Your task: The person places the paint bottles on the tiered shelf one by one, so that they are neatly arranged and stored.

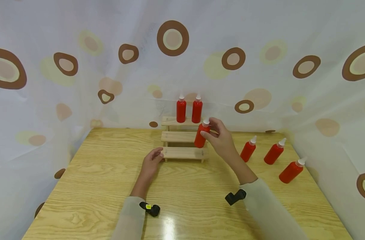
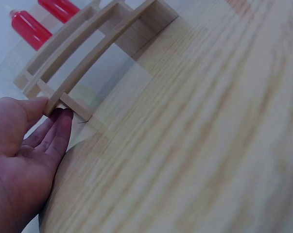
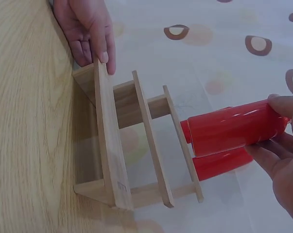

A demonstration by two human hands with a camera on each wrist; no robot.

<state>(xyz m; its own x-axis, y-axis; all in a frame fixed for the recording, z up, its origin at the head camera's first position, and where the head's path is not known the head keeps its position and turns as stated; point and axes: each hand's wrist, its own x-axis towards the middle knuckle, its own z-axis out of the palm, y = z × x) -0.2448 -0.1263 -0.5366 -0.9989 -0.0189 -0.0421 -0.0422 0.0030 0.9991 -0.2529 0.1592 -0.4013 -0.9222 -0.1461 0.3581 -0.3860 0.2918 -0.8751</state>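
Note:
My right hand [image 1: 222,140] grips a red squeeze bottle [image 1: 200,137] with a white nozzle cap, thumb on one side and fingers on the other. The bottle is held up in front of the middle step of a three-step wooden rack [image 1: 182,153], tilted slightly in the head view. With thumb above and fingers below, my left hand [image 2: 29,141] pinches the left end of the rack's lowest step. Two more red bottles, a left one [image 1: 181,111] and a right one [image 1: 196,111], stand upright on the top step.
Three red bottles stand on the right of the wood-grain table [image 1: 110,186]: a near one [image 1: 291,172], a middle one [image 1: 274,153] and a far one [image 1: 248,151] beside my right forearm. A white patterned sheet [image 1: 134,80] hangs behind the rack and along both sides.

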